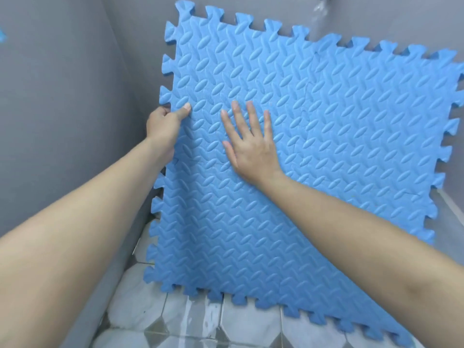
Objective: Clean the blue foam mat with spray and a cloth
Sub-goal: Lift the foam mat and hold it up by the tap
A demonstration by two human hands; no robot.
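Note:
The blue foam mat (pixel 326 146) is a large square tile with a leaf-pattern surface and jigsaw edges. It stands tilted on its lower edge in the corner, leaning back against the grey walls. My left hand (pixel 165 124) grips the mat's left edge, thumb on the front and fingers wrapped behind. Pressed flat against the front of the mat near its middle is my right hand (pixel 251 144), fingers spread and holding nothing. No spray bottle or cloth is in view.
Grey walls (pixel 70 96) meet in a corner behind the mat. The floor (pixel 190 320) is pale tile with grey diamond insets and looks wet in streaks just below the mat's lower edge. A pale ledge (pixel 452 209) runs along the right wall.

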